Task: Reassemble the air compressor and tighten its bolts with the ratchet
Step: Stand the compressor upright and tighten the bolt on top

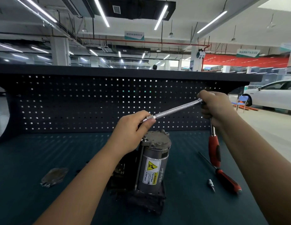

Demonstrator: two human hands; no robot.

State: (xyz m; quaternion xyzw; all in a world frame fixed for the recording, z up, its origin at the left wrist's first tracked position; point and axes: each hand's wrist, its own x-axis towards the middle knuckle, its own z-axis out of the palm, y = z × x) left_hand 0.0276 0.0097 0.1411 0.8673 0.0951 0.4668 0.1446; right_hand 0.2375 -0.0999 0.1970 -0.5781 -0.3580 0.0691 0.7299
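Compressor (151, 163) stands upright in the middle of the bench (44, 151). At its left lies a grey plate (54, 177). Above it, the left hand (133, 127) pinches the lower end of a steel bar (175, 109). The right hand (214, 106) has its fingers curled round the head of the ratchet (214, 150), whose red handle hangs down. A bit (211, 185) and a screwdriver (227, 181) lie at the right.

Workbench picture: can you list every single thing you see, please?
air compressor: one, grey, standing mid-bench
extension bar: one, silver, held between both hands
ratchet: one, red-black handle, hanging from right hand
screwdriver: one, red-black, lying right of compressor
socket bit: one, silver, beside screwdriver
metal plate: one, grey, lying left on bench
workbench: one, dark teal, below dark pegboard
car: one, white, far right background
left hand: one, bare, pinches bar's end
right hand: one, bare, grips ratchet head
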